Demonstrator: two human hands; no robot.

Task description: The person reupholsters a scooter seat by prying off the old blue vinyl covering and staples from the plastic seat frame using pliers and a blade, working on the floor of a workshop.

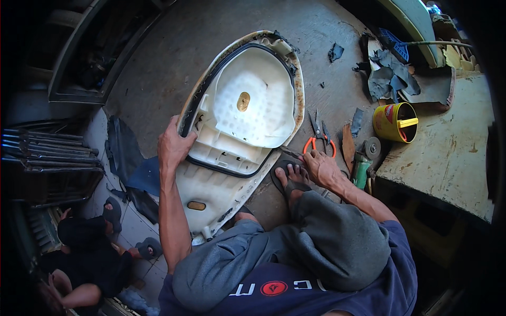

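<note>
A white plastic motorcycle seat base (211, 176) lies underside up in front of me, its long end toward my legs. Black rubbery trim runs around its raised inner part, and brown staining marks the rim. My left hand (175, 145) is closed around the left edge. At the right edge, my right hand (321, 167) is closed on a slim dark tool (291, 153) whose tip meets the rim; its exact kind is hard to make out. Orange-handled scissors (318, 138) lie on the floor just beyond my right hand.
A green angle grinder (361, 167) and a yellow bucket (389, 122) stand to the right, beside a worn board (437, 152). Torn dark scraps (387, 79) pile up farther back. Stacked metal frames (52, 150) are at left; another person (95, 253) sits at lower left.
</note>
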